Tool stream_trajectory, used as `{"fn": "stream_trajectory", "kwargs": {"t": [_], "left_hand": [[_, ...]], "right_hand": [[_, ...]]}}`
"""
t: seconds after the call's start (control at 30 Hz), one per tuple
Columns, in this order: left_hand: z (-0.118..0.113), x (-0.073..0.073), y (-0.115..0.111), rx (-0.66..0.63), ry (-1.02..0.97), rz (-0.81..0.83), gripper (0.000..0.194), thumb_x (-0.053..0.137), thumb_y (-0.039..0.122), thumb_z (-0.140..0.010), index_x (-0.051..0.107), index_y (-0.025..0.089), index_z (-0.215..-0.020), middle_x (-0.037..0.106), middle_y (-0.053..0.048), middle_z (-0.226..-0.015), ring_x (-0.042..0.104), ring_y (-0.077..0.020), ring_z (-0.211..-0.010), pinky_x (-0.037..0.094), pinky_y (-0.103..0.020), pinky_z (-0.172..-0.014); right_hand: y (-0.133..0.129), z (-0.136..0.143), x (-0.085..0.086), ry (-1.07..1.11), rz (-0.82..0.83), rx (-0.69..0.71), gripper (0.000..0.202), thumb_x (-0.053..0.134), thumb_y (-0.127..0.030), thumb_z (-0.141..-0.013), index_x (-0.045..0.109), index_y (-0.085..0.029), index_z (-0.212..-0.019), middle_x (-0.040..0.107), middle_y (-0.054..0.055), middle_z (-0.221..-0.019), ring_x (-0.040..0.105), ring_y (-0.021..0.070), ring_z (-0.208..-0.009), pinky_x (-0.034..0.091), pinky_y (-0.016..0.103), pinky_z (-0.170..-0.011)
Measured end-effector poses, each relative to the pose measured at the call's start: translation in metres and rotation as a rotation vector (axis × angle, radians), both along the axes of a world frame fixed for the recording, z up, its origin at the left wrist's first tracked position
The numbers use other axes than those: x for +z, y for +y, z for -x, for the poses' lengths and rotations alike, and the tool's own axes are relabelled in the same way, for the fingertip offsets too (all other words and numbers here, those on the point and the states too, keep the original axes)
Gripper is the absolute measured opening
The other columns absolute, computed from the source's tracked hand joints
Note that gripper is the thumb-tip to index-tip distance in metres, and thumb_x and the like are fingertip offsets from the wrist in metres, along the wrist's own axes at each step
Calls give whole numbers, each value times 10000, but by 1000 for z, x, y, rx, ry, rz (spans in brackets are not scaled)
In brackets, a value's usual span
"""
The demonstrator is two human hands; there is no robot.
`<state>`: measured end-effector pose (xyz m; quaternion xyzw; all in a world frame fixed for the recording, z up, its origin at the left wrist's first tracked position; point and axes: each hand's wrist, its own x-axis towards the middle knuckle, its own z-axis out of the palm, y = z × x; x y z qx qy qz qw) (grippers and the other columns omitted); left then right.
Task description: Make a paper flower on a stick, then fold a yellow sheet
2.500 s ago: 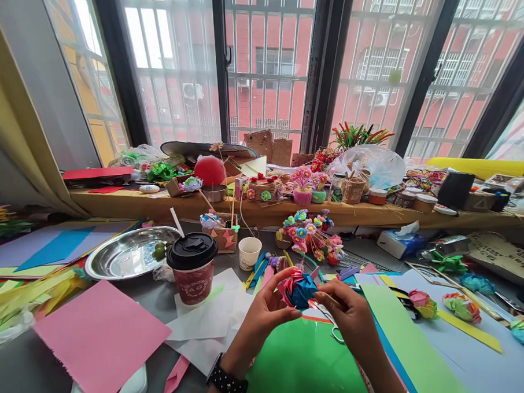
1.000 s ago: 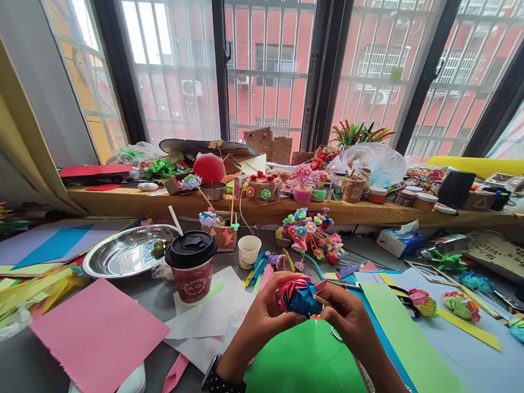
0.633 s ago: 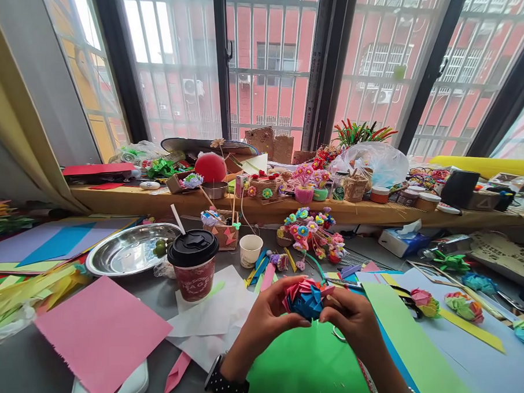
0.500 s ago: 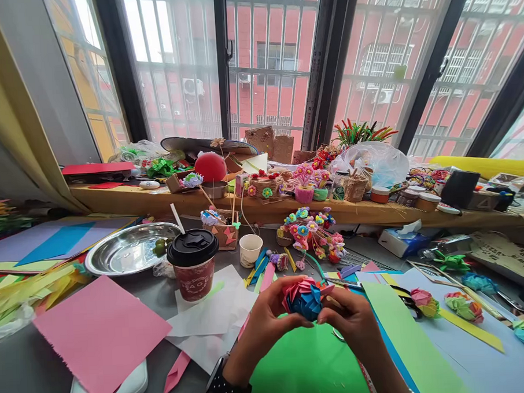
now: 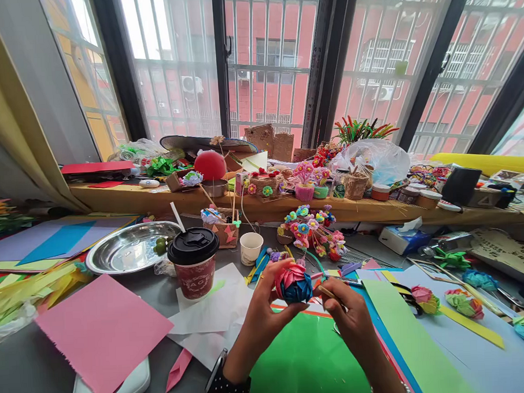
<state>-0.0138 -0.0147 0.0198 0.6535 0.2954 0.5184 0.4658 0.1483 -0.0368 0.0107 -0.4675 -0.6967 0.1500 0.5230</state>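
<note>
Above a green mat (image 5: 312, 356), my left hand (image 5: 267, 306) grips a folded paper flower (image 5: 295, 283), pink on its upper part and blue below. Thumb and fingers press it from either side. My right hand (image 5: 347, 306) is closed in a pinch on a thin light-coloured stick (image 5: 329, 292), just right of the flower. The stick's far end points toward the flower; whether it touches is too small to tell. Scissors (image 5: 348, 281) lie behind my right hand, partly covered.
A lidded coffee cup (image 5: 194, 266) with a straw stands left of my hands, near a paper cup (image 5: 251, 249) and a metal plate (image 5: 100, 261). Pink paper (image 5: 105, 336) lies front left. Finished paper flowers (image 5: 464, 303) rest on the right. Crafts crowd the windowsill (image 5: 262, 205).
My right hand has moved off the paper flower and now holds a thin stick. The flower has turned and shifted slightly left in my left hand.
</note>
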Motion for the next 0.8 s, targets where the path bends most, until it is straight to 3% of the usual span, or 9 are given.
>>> {"fn": "stream_trajectory", "kwargs": {"t": [0.13, 0.23, 0.47, 0.63, 0.73, 0.8], "left_hand": [[0, -2, 2, 96, -40, -23, 605, 649, 192, -668, 310, 236, -1168, 461, -91, -1179, 507, -217, -1007, 434, -322, -826], [-2, -3, 4, 114, -167, 1, 648, 649, 163, -656, 244, 260, -1153, 469, -80, -1173, 525, -207, -985, 452, -306, -776], [-3, -2, 7, 28, -340, 109, 516, 695, 158, -598, 382, 218, -1004, 510, -60, -1118, 550, -189, -925, 445, -285, -769], [0, 1, 8, -50, -396, 234, 658, 724, 183, -579, 352, 223, -1120, 549, -34, -1011, 566, -160, -852, 433, -258, -757], [1, -4, 11, -101, -360, 302, 732, 731, 233, -577, 312, 230, -1178, 564, -34, -958, 572, -154, -774, 438, -203, -591], [3, -9, 16, -129, -280, 331, 678, 721, 285, -588, 351, 207, -1150, 577, -28, -871, 556, -125, -658, 389, -171, -473]], "right_hand": [[3, -4, -1, -23, 8, -4, 436, 336, -501, -827, 601, -191, -674, 524, 15, -623, 492, 152, -614, 377, 249, -589], [4, -6, -4, -11, -3, -21, 409, 364, -464, -830, 603, -190, -642, 526, 13, -608, 481, 146, -588, 370, 248, -569], [-1, -8, -1, 138, 4, -98, 298, 360, -375, -853, 585, -181, -868, 475, -24, -537, 426, 113, -474, 345, 224, -465], [-3, -10, 4, 56, -43, -25, 139, 489, -305, -802, 577, -199, -778, 595, 20, -680, 554, 148, -648, 435, 248, -582], [-3, -9, 6, -55, -105, 34, 107, 525, -265, -788, 609, -209, -754, 595, 37, -741, 557, 160, -706, 451, 275, -626], [-3, -9, 7, -91, -125, 67, 88, 533, -238, -787, 617, -216, -775, 588, 37, -742, 554, 161, -723, 457, 284, -643]]}}
